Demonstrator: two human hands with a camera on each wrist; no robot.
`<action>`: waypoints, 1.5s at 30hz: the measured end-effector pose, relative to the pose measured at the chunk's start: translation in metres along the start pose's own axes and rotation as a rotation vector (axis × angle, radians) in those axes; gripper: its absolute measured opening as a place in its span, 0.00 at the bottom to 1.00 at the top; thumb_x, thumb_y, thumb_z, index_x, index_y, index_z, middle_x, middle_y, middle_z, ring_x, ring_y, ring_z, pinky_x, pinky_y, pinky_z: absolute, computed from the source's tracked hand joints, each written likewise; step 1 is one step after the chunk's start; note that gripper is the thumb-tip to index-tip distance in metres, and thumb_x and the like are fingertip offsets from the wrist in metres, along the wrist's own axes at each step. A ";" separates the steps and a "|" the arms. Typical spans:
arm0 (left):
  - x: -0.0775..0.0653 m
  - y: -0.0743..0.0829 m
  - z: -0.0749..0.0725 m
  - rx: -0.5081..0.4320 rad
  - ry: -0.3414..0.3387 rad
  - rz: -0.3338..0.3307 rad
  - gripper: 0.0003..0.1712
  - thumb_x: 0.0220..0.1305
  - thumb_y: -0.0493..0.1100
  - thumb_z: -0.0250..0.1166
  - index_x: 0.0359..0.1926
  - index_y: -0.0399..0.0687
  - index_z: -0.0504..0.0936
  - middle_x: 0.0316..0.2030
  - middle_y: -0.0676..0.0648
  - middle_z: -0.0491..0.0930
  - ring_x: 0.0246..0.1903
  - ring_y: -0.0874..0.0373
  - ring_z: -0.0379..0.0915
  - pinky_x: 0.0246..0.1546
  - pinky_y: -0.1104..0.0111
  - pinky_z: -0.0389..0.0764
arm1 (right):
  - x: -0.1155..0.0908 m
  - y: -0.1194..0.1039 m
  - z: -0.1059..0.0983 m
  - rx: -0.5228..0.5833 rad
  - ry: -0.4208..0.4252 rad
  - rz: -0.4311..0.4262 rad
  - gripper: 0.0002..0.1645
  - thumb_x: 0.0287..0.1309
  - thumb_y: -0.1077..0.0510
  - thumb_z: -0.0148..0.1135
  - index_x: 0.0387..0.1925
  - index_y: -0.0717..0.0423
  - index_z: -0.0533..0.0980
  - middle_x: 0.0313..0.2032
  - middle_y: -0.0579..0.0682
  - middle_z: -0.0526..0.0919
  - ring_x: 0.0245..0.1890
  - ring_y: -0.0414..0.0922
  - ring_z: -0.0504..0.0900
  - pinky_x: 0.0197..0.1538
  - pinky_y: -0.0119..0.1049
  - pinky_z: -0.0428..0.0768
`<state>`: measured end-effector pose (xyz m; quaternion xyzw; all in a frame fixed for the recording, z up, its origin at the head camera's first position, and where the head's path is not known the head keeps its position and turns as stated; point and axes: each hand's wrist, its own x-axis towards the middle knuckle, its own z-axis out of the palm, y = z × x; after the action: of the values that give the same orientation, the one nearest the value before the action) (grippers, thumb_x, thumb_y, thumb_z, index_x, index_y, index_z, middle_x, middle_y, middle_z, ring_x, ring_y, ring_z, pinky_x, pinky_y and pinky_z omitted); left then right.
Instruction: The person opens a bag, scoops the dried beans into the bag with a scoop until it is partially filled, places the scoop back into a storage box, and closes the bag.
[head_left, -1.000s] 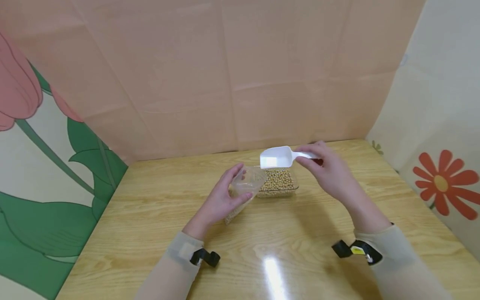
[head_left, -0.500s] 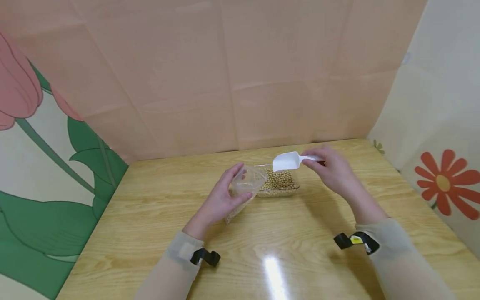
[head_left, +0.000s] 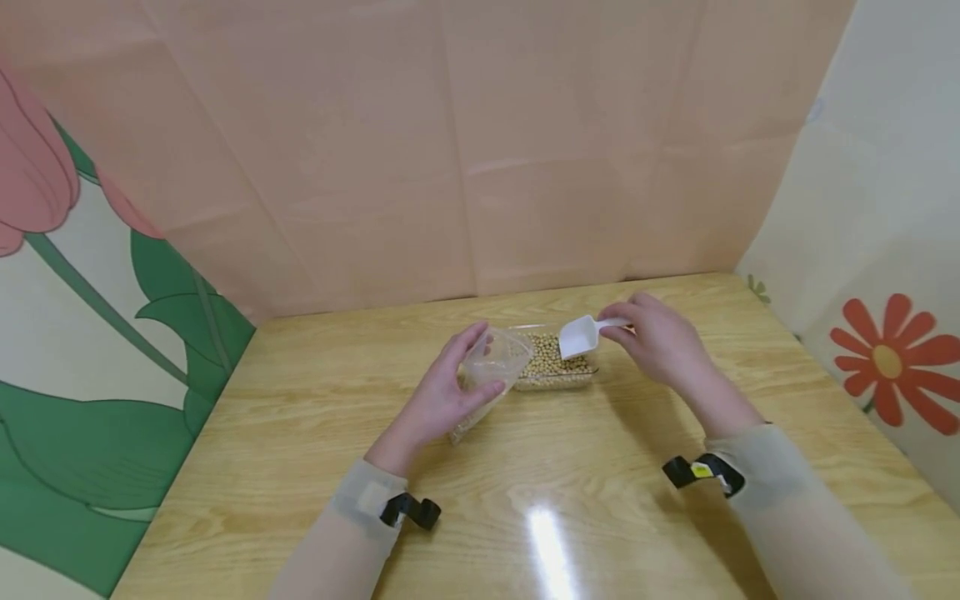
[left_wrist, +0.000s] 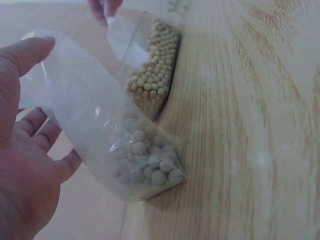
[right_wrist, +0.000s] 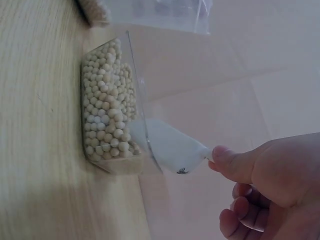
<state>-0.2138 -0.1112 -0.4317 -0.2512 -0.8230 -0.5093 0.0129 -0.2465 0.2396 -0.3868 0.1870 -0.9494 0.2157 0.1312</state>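
Note:
My right hand (head_left: 656,340) pinches the handle of a white plastic scoop (head_left: 577,337). In the right wrist view, the scoop (right_wrist: 172,147) slants down over the rim of a clear rectangular container (right_wrist: 107,162), its front edge among small round cream-coloured pellets (right_wrist: 102,107) that look like dried soybeans. A clear plastic bag (left_wrist: 90,105) is in my left hand (head_left: 442,392), thumb on one side of its mouth and fingers on the other, keeping it spread. More pellets (left_wrist: 150,162) lie in the bag's bottom corner, which is down at the tabletop. The bag leans beside the container's left end.
Beneath everything is a wood-grain table (head_left: 322,467). A pink sheet (head_left: 360,167) hangs behind its back edge, and flower-patterned panels (head_left: 855,208) stand at both sides. Each wrist wears a black camera strap (head_left: 408,511).
The scoop has moved right and down from above the container, near the bag's mouth, and its front edge now dips into the pellets. My left hand and the bag have stayed in place.

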 end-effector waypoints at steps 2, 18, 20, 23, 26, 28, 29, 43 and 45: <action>0.000 0.000 0.000 -0.002 -0.002 -0.001 0.53 0.72 0.45 0.78 0.88 0.57 0.57 0.80 0.50 0.67 0.77 0.48 0.65 0.73 0.42 0.72 | 0.002 -0.002 -0.003 -0.035 -0.011 -0.021 0.14 0.75 0.55 0.73 0.55 0.56 0.88 0.43 0.57 0.83 0.39 0.55 0.82 0.38 0.55 0.79; 0.002 0.000 -0.001 0.000 -0.004 0.003 0.54 0.71 0.44 0.78 0.88 0.55 0.57 0.79 0.48 0.68 0.77 0.48 0.65 0.75 0.43 0.70 | 0.016 -0.013 0.009 -0.053 -0.172 -0.010 0.13 0.75 0.55 0.73 0.54 0.56 0.89 0.41 0.56 0.83 0.39 0.54 0.82 0.40 0.56 0.81; 0.002 -0.001 -0.001 0.001 -0.004 0.004 0.54 0.71 0.44 0.79 0.88 0.55 0.57 0.79 0.48 0.68 0.77 0.48 0.65 0.75 0.42 0.70 | 0.015 -0.007 0.013 0.016 -0.190 0.025 0.14 0.76 0.54 0.71 0.56 0.58 0.88 0.44 0.59 0.83 0.41 0.56 0.82 0.44 0.58 0.81; 0.003 -0.001 0.000 -0.006 -0.005 0.011 0.54 0.71 0.44 0.78 0.88 0.54 0.57 0.79 0.47 0.68 0.77 0.47 0.66 0.74 0.41 0.70 | 0.012 0.000 0.020 0.112 -0.190 0.053 0.15 0.77 0.54 0.70 0.56 0.59 0.87 0.47 0.61 0.85 0.46 0.58 0.84 0.50 0.62 0.81; 0.002 -0.001 -0.001 -0.006 -0.005 0.008 0.54 0.71 0.44 0.78 0.88 0.53 0.57 0.79 0.47 0.68 0.77 0.46 0.65 0.74 0.41 0.71 | 0.011 0.004 0.029 0.187 -0.179 0.064 0.16 0.77 0.54 0.70 0.56 0.61 0.87 0.48 0.62 0.87 0.49 0.60 0.84 0.55 0.65 0.80; 0.001 -0.001 -0.001 -0.007 -0.005 0.006 0.54 0.71 0.44 0.78 0.88 0.53 0.57 0.79 0.47 0.68 0.77 0.45 0.65 0.73 0.41 0.72 | 0.010 0.005 0.036 0.218 -0.167 0.063 0.16 0.77 0.54 0.70 0.57 0.61 0.87 0.49 0.61 0.88 0.50 0.60 0.85 0.58 0.65 0.80; 0.001 -0.001 -0.001 -0.006 -0.003 0.004 0.54 0.71 0.44 0.78 0.88 0.54 0.57 0.79 0.47 0.68 0.77 0.45 0.65 0.73 0.42 0.72 | 0.009 0.005 0.039 0.229 -0.161 0.065 0.17 0.78 0.54 0.70 0.58 0.61 0.87 0.48 0.61 0.88 0.50 0.59 0.85 0.58 0.65 0.80; 0.000 -0.005 -0.001 -0.007 -0.005 0.029 0.53 0.72 0.44 0.78 0.88 0.56 0.57 0.78 0.48 0.69 0.77 0.48 0.66 0.74 0.41 0.71 | 0.000 0.007 0.058 0.396 -0.132 0.136 0.18 0.82 0.52 0.65 0.60 0.61 0.86 0.56 0.63 0.85 0.58 0.62 0.83 0.61 0.62 0.80; 0.001 -0.005 0.000 0.001 -0.003 0.030 0.53 0.72 0.44 0.78 0.88 0.56 0.57 0.78 0.48 0.69 0.77 0.48 0.66 0.74 0.41 0.71 | 0.000 0.008 0.059 0.418 -0.129 0.151 0.19 0.82 0.52 0.65 0.61 0.61 0.85 0.58 0.65 0.85 0.60 0.63 0.83 0.63 0.62 0.79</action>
<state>-0.2166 -0.1132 -0.4357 -0.2643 -0.8195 -0.5082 0.0193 -0.2597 0.2190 -0.4415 0.1519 -0.9018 0.4045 0.0122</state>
